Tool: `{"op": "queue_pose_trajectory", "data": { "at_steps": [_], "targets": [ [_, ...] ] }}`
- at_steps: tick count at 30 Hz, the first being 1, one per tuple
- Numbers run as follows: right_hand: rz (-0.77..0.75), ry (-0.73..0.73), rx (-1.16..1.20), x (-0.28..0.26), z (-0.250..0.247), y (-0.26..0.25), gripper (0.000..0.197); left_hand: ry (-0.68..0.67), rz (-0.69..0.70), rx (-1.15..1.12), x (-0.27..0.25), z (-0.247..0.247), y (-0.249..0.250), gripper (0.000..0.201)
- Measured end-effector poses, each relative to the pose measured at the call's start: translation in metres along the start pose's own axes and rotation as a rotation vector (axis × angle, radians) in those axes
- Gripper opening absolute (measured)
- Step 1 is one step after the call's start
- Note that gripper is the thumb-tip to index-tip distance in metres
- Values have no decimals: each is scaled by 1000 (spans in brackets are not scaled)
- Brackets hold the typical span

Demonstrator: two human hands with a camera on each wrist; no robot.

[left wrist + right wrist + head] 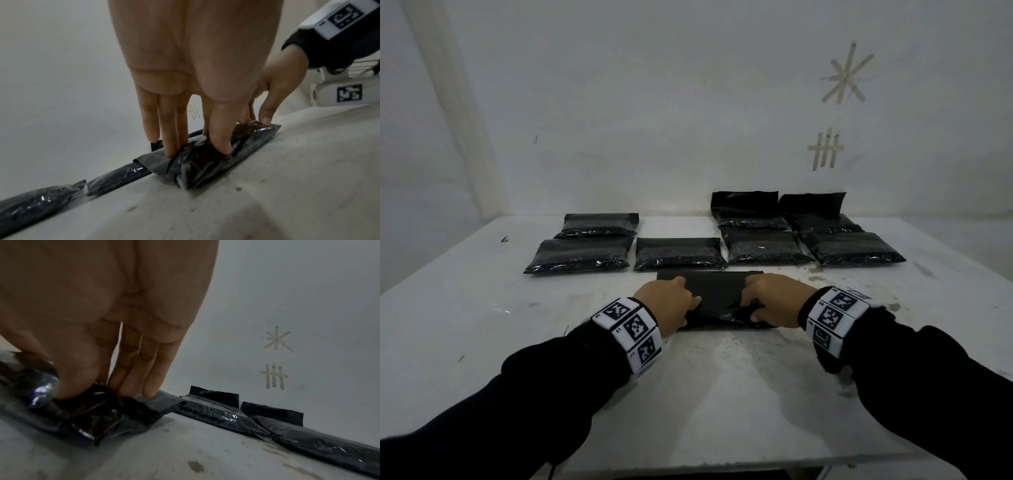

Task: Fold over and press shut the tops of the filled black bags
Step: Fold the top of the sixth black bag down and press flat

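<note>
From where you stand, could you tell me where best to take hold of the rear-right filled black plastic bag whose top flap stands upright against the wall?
Probably the upright flap of the rear-right filled black plastic bag: pinch its free top edge from above with thumb in front, since it stands thin and clear of the bulging body, ready to fold forward.

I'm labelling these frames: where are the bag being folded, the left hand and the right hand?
bag being folded [717, 291]: head view, bare top face.
left hand [666, 301]: head view, back of hand.
right hand [774, 299]: head view, back of hand.

Head view looks down the table [482, 308]; wrist views sit close, sharing it
</note>
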State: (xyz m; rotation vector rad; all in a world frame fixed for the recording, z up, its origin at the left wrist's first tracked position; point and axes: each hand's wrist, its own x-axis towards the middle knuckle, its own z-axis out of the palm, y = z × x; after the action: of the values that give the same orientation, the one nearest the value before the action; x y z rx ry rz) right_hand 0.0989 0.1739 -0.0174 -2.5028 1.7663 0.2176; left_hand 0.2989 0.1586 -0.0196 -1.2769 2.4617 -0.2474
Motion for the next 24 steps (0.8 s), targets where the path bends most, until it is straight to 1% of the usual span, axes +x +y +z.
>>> {"op": "queue_pose_trajectory", "data": {
  "at_steps": [3,5,7,8,11,14,16,18,21,23,24],
  "targets": [
    [1,17,56,-2,-1,1,33,20,7,-105,-1,3,-4,57],
    [-5,33,102,-3,-1,2,43,40,17,-152,-3,5,-7,60],
    [-21,17,66,-3,2,1,52,52,31,-161,-5,6,-9,59],
    [-23,8,47,-2,3,1,54,55,36,-148,-5,6,-8,57],
    [-28,13,38,-3,4,0,51,47,34,-86,-3,6,-3,53],
    [-74,103,-92,-4,3,-6,45,34,18,-47,-2,5,-1,51],
    [-100,144,-117,-2,5,-13,39,29,9,-36,-2,4,-2,55],
    [-118,150,-71,3,7,-16,33,28,8,-39,-3,3,-2,57],
    [-86,72,54,6,5,-14,31,38,19,-53,-4,3,-2,58],
    [-80,56,99,7,4,-13,35,49,22,-69,-5,5,-3,59],
    [-87,63,112,7,5,-13,40,55,23,-78,-6,7,-4,59]
  ]
}}
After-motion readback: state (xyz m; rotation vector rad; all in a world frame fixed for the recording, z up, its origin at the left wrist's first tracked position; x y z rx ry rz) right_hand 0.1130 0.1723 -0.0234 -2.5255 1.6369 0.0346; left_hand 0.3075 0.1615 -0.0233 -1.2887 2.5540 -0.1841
